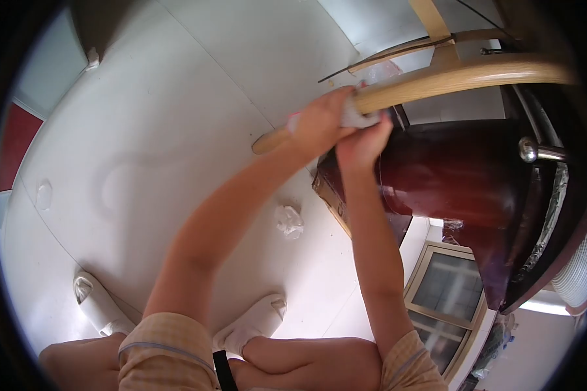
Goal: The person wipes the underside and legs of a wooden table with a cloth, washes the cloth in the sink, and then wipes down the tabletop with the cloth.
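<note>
room: over floor [176, 98], left of hands [321, 122] | blocked: wooden bar [463, 81] upper right; dark red furniture [450, 166] right

Left hand [321, 124], right hand [364, 148], cloth [355, 116] (pale) around wooden bar [463, 79]

The short sleeves [166, 335] are of a pale yellow and cream check, each with a thin grey-blue band running above the hem. Rounded white slip-on shoes [254, 322] cover the feet, and a flat black strap [224, 373] shows at the lap, between the sleeves.
</note>
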`<state>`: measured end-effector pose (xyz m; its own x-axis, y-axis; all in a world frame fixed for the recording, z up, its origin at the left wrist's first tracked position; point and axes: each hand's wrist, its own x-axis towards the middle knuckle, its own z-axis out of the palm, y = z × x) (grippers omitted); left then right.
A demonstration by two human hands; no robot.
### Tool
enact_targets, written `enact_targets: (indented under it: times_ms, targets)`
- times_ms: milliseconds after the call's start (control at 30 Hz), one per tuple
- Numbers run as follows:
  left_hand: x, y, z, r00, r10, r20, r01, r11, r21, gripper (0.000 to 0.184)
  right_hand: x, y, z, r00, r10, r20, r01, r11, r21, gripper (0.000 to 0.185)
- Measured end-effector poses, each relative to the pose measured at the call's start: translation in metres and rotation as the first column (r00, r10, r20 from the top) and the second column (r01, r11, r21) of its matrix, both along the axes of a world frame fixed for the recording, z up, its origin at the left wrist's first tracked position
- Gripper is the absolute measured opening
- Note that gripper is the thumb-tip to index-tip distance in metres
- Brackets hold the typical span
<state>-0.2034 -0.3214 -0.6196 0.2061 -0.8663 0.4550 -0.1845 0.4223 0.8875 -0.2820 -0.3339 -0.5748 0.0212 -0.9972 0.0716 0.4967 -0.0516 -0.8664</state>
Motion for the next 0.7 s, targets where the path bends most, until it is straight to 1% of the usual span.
enact_targets:
  times_ms: [33,67,100,133,200,267,300,333,367,400,467,533,600,633,700]
  targets:
    - [-0.005,-0.005,0.024,0.999,0.035,-0.018,-0.036,0.996,-0.085,0.067,0.005,0.000,0.024,0.997,-0.069,-0.021,0.068,0.997,-0.036,0.047]
    - [-0.010,-0.011,0.047,0.998,0.059,-0.009,-0.060,0.991,-0.121,0.066,0.008,0.000,0.046,0.990,-0.138,-0.040,0.135,0.988,-0.072,0.046]
    - [-0.014,-0.018,0.070,0.996,0.085,-0.002,-0.084,0.984,-0.157,0.066,0.004,-0.001,0.066,0.987,-0.129,-0.093,0.120,0.988,-0.097,0.047]
    - [-0.016,-0.022,0.093,0.993,0.117,0.032,-0.109,0.976,-0.186,0.062,-0.001,-0.002,0.082,0.982,-0.122,-0.147,0.106,0.987,-0.118,0.047]
    - [-0.015,-0.027,0.134,0.988,0.132,0.077,-0.121,0.984,-0.132,0.051,0.000,-0.001,0.110,0.956,-0.104,-0.273,0.065,0.987,-0.148,0.048]
    - [-0.025,-0.037,0.148,0.962,0.263,0.079,-0.242,0.947,-0.211,0.050,0.001,-0.001,0.112,0.958,-0.128,-0.258,0.084,0.981,-0.175,0.050]
    - [-0.026,-0.037,0.147,0.962,0.261,0.079,-0.240,0.948,-0.209,0.050,0.006,0.002,0.113,0.956,-0.150,-0.253,0.104,0.977,-0.186,0.052]
    - [-0.028,-0.036,0.145,0.951,0.306,0.042,-0.286,0.923,-0.256,0.050,0.012,0.006,0.114,0.953,-0.171,-0.250,0.123,0.973,-0.195,0.053]
    - [-0.029,-0.037,0.142,0.937,0.348,0.004,-0.331,0.895,-0.298,0.050,0.015,0.006,0.112,0.955,-0.173,-0.243,0.124,0.971,-0.203,0.053]
    - [-0.029,-0.039,0.138,0.938,0.346,0.006,-0.330,0.899,-0.288,0.050,0.016,0.005,0.107,0.958,-0.162,-0.236,0.113,0.972,-0.205,0.053]
    - [-0.029,-0.041,0.128,0.914,0.404,-0.026,-0.385,0.845,-0.371,0.052,0.014,-0.001,0.091,0.965,-0.143,-0.222,0.097,0.974,-0.207,0.054]
    - [-0.027,-0.035,0.115,0.920,0.393,-0.006,-0.370,0.861,-0.350,0.053,0.011,-0.004,0.071,0.973,-0.121,-0.196,0.082,0.977,-0.196,0.054]
    - [-0.024,-0.028,0.100,0.916,0.395,-0.069,-0.391,0.838,-0.381,0.058,0.011,-0.006,0.051,0.979,-0.094,-0.179,0.060,0.980,-0.189,0.055]
    - [-0.024,-0.028,0.092,0.915,0.398,-0.068,-0.393,0.840,-0.374,0.058,0.011,-0.007,0.042,0.983,-0.076,-0.167,0.044,0.981,-0.188,0.055]
    - [-0.023,-0.025,0.073,0.930,0.366,0.012,-0.338,0.869,-0.361,0.060,0.009,-0.008,0.020,0.990,-0.027,-0.138,0.000,0.982,-0.191,0.056]
